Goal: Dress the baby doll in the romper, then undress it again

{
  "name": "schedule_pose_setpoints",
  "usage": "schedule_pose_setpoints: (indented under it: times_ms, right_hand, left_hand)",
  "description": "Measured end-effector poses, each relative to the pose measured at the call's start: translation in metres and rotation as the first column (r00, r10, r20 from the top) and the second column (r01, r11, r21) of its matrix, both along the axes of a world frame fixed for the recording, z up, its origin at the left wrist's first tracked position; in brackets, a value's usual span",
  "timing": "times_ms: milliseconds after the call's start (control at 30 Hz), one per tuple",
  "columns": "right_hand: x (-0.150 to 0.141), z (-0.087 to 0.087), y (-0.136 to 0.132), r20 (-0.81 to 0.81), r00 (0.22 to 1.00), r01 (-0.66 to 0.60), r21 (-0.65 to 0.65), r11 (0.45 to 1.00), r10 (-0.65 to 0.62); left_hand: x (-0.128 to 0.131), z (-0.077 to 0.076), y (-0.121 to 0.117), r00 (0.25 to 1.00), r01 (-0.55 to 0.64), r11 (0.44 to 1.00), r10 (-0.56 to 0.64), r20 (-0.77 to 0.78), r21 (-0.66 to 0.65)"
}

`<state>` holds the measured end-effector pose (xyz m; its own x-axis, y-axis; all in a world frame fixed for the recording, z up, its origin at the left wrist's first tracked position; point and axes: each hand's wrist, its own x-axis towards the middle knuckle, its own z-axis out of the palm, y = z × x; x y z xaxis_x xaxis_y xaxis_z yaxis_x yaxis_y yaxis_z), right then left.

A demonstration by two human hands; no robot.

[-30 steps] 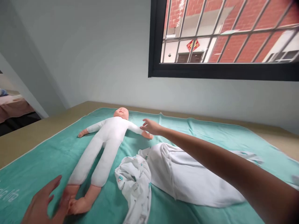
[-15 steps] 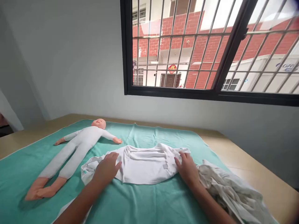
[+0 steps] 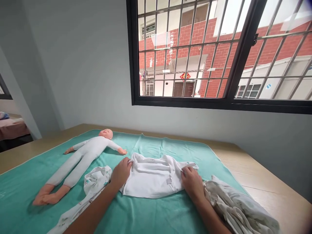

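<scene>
A small white baby shirt (image 3: 152,180) lies spread on the green sheet (image 3: 146,217), its neckline toward the wall. At its left edge, near the shoulder, my left hand (image 3: 122,172) pinches the cloth between thumb and fingers. My right hand (image 3: 191,182) grips the opposite edge below the short sleeve. Just left of my left wrist is a crumpled white printed cloth (image 3: 96,182), which runs on under my forearm. A baby doll (image 3: 90,149) in a white bodysuit lies on its back farther left, apart from my hands.
Beside my right forearm lies a heap of crumpled off-white cloth (image 3: 241,204). The wooden tabletop (image 3: 265,188) shows around the sheet. A grey wall with a barred window (image 3: 185,55) stands behind; at far left is a pink-covered bed (image 3: 13,128).
My fingers have closed on both sides of the shirt, where they rested looser before. The shirt's left side is drawn up and straighter. The camera view has shifted slightly.
</scene>
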<state>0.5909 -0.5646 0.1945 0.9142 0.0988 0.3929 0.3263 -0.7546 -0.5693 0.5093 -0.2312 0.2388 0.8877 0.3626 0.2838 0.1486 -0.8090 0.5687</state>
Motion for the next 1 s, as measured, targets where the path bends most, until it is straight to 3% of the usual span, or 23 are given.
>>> schedule_pose_setpoints:
  times_ms: [100, 167, 233, 300, 367, 433, 500, 567, 633, 667, 700, 767, 833, 900, 933, 1000]
  right_hand:
    - [-0.008, 0.011, 0.013, -0.029, 0.985, -0.152, 0.289, 0.945, 0.168]
    - [-0.022, 0.025, 0.029, -0.156, 0.937, -0.191, 0.521, 0.832, 0.313]
    - [-0.044, 0.044, 0.051, -0.238, 0.811, -0.159, 0.789, 0.593, 0.535]
    - [-0.071, 0.064, 0.079, -0.173, 0.675, -0.158, 0.916, 0.368, 0.718]
    - [-0.096, 0.085, 0.109, -0.114, 0.567, -0.148, 0.960, 0.237, 0.816]
    - [-0.117, 0.107, 0.142, -0.059, 0.475, -0.155, 0.977, 0.150, 0.878]
    - [-0.133, 0.130, 0.174, -0.002, 0.364, -0.179, 0.981, 0.072, 0.931]
    - [-0.147, 0.151, 0.205, 0.076, 0.269, -0.174, 0.984, -0.029, 0.960]
    - [-0.160, 0.163, 0.234, 0.138, 0.200, -0.162, 0.981, -0.106, 0.970]
    - [-0.166, 0.164, 0.246, 0.145, 0.179, -0.156, 0.981, -0.118, 0.973]
    - [-0.171, 0.162, 0.258, 0.120, 0.169, -0.150, 0.984, -0.095, 0.978]
    - [-0.177, 0.144, 0.276, -0.021, 0.203, -0.156, 0.986, 0.054, 0.979]
    - [-0.176, 0.114, 0.284, -0.226, 0.323, -0.191, 0.936, 0.297, 0.919]
    - [-0.171, 0.080, 0.277, -0.352, 0.492, -0.246, 0.821, 0.515, 0.796]
    - [-0.168, 0.063, 0.268, -0.358, 0.550, -0.311, 0.751, 0.583, 0.755]
    - [-0.162, 0.037, 0.238, -0.268, 0.641, -0.478, 0.594, 0.647, 0.719]
  left_hand:
    - [-0.008, 0.023, -0.014, 0.995, 0.035, 0.975, -0.014, 0.096, -0.217]
    - [-0.019, 0.041, -0.026, 0.987, 0.090, 0.940, -0.039, 0.159, -0.328]
    - [-0.035, 0.058, -0.039, 0.974, 0.162, 0.881, -0.069, 0.217, -0.445]
    - [-0.053, 0.073, -0.049, 0.951, 0.260, 0.765, -0.097, 0.294, -0.590]
    - [-0.074, 0.088, -0.053, 0.933, 0.305, 0.723, -0.097, 0.346, -0.620]
    - [-0.095, 0.104, -0.052, 0.922, 0.302, 0.769, -0.084, 0.379, -0.564]
    - [-0.117, 0.122, -0.044, 0.906, 0.253, 0.850, -0.042, 0.420, -0.461]
    - [-0.138, 0.141, -0.031, 0.884, 0.143, 0.932, 0.031, 0.467, -0.333]
    - [-0.156, 0.154, -0.012, 0.871, 0.015, 0.979, 0.088, 0.484, -0.205]
    - [-0.163, 0.155, 0.000, 0.874, -0.042, 0.988, 0.107, 0.474, -0.145]
    - [-0.168, 0.152, 0.012, 0.884, -0.093, 0.992, 0.121, 0.451, -0.084]
    - [-0.176, 0.131, 0.038, 0.915, -0.167, 0.985, 0.136, 0.380, 0.050]
    - [-0.179, 0.088, 0.064, 0.955, -0.154, 0.958, 0.082, 0.287, 0.240]
    - [-0.181, 0.032, 0.088, 0.979, -0.078, 0.911, -0.007, 0.203, 0.405]
    - [-0.182, 0.004, 0.098, 0.978, -0.053, 0.883, -0.049, 0.203, 0.467]
    - [-0.185, -0.044, 0.115, 0.984, -0.020, 0.844, -0.077, 0.159, 0.535]
